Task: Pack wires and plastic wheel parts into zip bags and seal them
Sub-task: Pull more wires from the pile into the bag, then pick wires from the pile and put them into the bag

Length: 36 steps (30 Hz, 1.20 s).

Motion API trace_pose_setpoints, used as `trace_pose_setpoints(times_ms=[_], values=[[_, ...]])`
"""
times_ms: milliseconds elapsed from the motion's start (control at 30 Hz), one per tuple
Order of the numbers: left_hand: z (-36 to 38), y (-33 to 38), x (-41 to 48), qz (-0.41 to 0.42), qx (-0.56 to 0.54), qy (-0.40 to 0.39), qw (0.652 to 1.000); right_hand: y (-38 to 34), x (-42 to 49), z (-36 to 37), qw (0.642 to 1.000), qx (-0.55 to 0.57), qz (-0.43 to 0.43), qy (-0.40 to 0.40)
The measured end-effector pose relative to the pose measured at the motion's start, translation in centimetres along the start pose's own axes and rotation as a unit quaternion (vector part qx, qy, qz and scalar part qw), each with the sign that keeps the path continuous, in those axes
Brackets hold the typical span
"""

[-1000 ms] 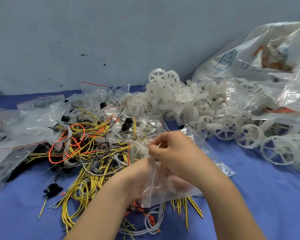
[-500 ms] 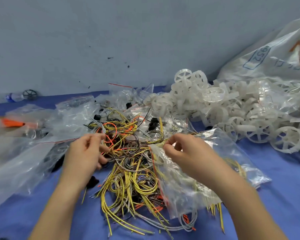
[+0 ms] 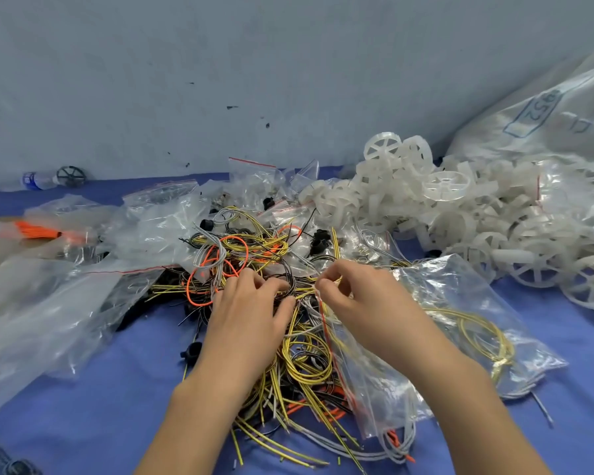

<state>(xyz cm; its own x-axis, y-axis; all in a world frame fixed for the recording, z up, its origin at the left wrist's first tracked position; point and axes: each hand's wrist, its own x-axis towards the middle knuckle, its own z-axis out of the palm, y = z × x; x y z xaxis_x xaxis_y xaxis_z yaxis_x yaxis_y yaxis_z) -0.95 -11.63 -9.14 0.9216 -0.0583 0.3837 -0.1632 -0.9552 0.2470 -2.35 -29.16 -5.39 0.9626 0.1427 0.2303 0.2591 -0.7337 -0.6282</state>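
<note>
My left hand (image 3: 251, 313) lies on the wire heap (image 3: 254, 269), fingers curled into a small black-and-yellow coil. My right hand (image 3: 354, 303) pinches the red-striped mouth of a zip bag (image 3: 460, 323) that already has yellow wires inside. The wires look light, springy and likely to snag — better to lift a whole coil than a single strand. The bag film is thin and slippery (hold it at the lip). The wheel parts (image 3: 443, 207) crowd beyond my right fingers; bare blue table (image 3: 100, 406) shows below my left.
</note>
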Motion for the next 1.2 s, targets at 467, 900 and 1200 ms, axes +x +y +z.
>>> trace_pose_setpoints(times_ms=[467,900,1200], values=[[-1.5,-1.3,0.6,0.004,-0.181,0.064,0.981,0.1,0.3,0.3,0.999,0.025,-0.025,0.027],[-5.4,0.2,-0.1,0.010,-0.527,-0.024,0.849,-1.7,0.7,0.6,0.973,0.109,-0.164,0.120],[-5.5,0.5,-0.3,0.021,-0.612,-0.032,0.790,-2.0,0.5,0.5,0.957,0.232,-0.117,0.128]])
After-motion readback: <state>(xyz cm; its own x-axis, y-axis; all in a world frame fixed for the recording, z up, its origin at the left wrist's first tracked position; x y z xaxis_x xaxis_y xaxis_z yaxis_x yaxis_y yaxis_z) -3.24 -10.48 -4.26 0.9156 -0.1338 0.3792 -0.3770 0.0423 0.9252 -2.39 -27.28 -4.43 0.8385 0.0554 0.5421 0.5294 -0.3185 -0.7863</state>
